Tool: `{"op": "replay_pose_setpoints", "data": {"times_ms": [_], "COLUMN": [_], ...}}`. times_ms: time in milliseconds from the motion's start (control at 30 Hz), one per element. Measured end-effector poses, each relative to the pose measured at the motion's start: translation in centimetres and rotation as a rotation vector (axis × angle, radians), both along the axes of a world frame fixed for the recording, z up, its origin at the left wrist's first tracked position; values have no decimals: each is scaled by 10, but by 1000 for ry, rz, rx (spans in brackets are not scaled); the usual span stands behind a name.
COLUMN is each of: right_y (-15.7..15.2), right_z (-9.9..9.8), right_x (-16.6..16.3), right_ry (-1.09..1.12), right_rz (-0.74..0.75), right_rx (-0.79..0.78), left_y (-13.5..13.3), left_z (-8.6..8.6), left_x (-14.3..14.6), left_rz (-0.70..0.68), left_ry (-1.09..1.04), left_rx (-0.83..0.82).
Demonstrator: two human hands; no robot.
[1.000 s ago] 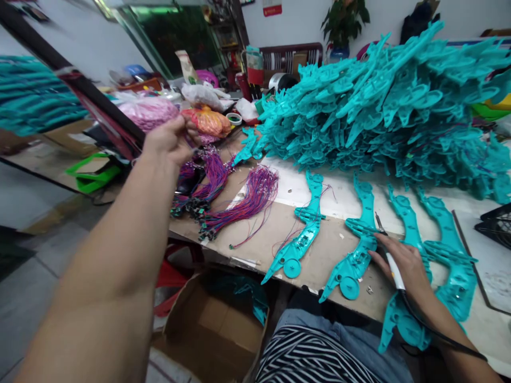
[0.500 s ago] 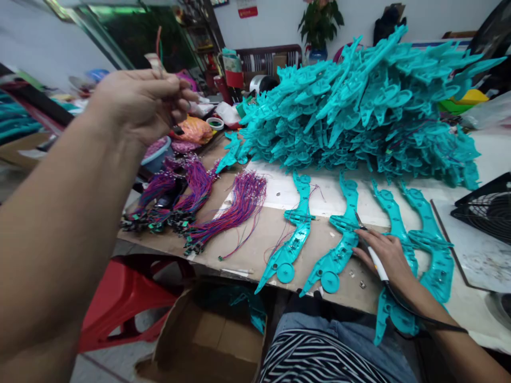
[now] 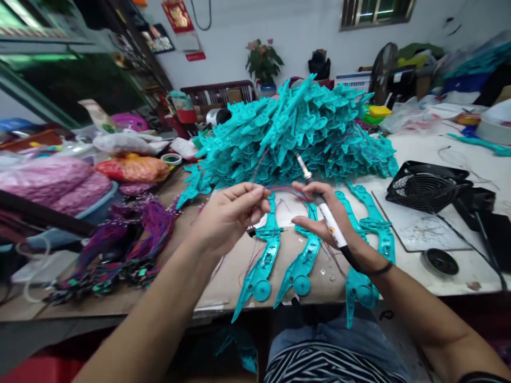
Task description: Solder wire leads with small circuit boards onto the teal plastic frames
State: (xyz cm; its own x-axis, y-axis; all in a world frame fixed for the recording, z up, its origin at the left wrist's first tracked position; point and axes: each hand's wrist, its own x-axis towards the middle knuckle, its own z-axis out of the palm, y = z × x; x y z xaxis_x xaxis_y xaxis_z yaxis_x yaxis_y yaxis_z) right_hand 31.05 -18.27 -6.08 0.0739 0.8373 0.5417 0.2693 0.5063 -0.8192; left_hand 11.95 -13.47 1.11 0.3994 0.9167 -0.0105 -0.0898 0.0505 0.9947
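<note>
My left hand (image 3: 239, 210) is raised over the front of the table, thumb and fingertips pinched on thin red wires (image 3: 281, 188). These wires arch across toward my right hand (image 3: 325, 210). That hand holds a soldering iron (image 3: 329, 219) with a white handle, its tip pointing up and away; thumb and fingers are spread around it. Below lie teal plastic bow-shaped parts in a row: one part (image 3: 265, 260) under my left hand, another part (image 3: 302, 258) between the hands, and others partly hidden by my right arm. Loose wires trail over the leftmost part.
A large pile of teal parts (image 3: 287, 127) fills the table's back. Bundles of purple-red wires (image 3: 131, 239) lie left, near a blue tub (image 3: 96, 207). To the right are a black fan (image 3: 427, 183), a white board (image 3: 423, 229) and a round black dish (image 3: 441, 261).
My left hand has come from the upper left to the middle, beside my right hand. My right hand has lifted the soldering iron off the teal part. The view has swung right.
</note>
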Motion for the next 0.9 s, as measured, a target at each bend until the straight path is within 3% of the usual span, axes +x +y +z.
{"op": "replay_pose_setpoints", "data": {"times_ms": [133,267,367,467,567,667,767,900], "right_y": [-19,-42,-34,2,49,78,69,2], "right_z": [-17,-21,-14,-14,-28,-52,-69,-74], "right_x": [8,46,74,86,79,66,66,95], "right_ry": [317,338,84,-341,-743,-892,-743,-381], "right_rz": [228,270,186,73,15,77,60,-182], "right_rx": [-327,-406,-350,-208,-142,-184,-145,-49], "left_y": [-10,-21,-31,-36,-33,-25,-19,-18], "left_z": [-24,-47,-68,-95,-124,-149,-163,-167], "left_x": [8,1,-1,7,25,40,45,41], "left_rz": [-15,-50,-102,-181,-174,-83,-25,29], "left_ry": [-29,-33,43,171,245,264,266,227], "left_rx": [-48,-146,-215,-241,-308,-399,-478,-541]}}
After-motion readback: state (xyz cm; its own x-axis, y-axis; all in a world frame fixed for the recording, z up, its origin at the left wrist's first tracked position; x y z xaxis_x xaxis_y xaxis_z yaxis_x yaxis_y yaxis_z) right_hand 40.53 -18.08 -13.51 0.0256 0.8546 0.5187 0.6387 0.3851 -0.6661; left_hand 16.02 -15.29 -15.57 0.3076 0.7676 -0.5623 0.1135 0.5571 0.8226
